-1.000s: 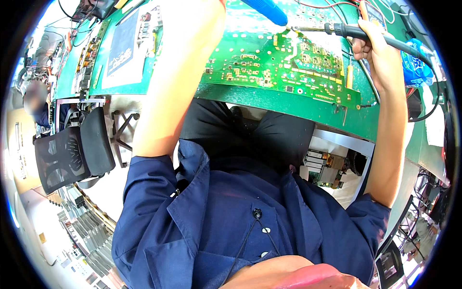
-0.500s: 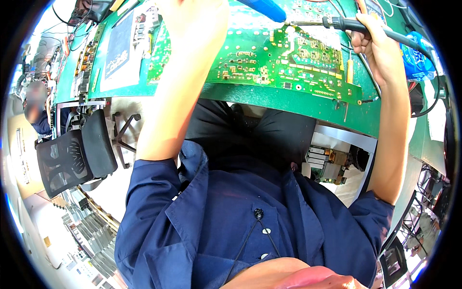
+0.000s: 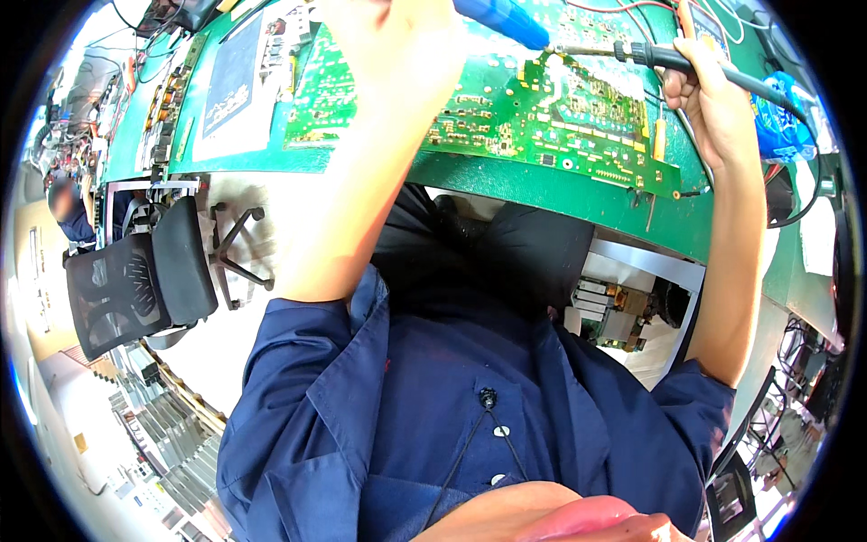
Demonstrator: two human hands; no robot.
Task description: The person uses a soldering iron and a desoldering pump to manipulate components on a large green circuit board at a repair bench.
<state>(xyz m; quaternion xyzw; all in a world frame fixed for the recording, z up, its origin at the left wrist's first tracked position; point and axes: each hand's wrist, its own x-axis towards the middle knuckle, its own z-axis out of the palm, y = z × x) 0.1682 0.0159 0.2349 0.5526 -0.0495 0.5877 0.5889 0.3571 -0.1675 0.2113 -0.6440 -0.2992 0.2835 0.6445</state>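
Observation:
A green circuit board [image 3: 614, 149] with many small parts lies across the bench in front of me. My left hand [image 3: 406, 45] is closed at the top edge, its fingertips partly cut off. From it extends a blue tube-shaped solder sucker [image 3: 506, 22], its nose angled down to the board. My right hand [image 3: 709, 95] grips a soldering iron [image 3: 664, 56] by its black handle, with the metal shaft pointing left. The iron's tip and the sucker's nose meet closely over the board; whether they touch each other cannot be made out.
Left on the green bench [image 3: 433, 172] are a dark-printed sheet [image 3: 237, 81] and a narrow component strip [image 3: 169, 108]. A blue plastic bag [image 3: 781, 122] and cables lie right. An office chair [image 3: 135, 280] stands left, with another person [image 3: 72, 208] beyond.
My left hand and forearm have shifted right. The solder sucker's nose and the iron's tip have moved slightly right and nearer to me, staying close together. Both tools are still held.

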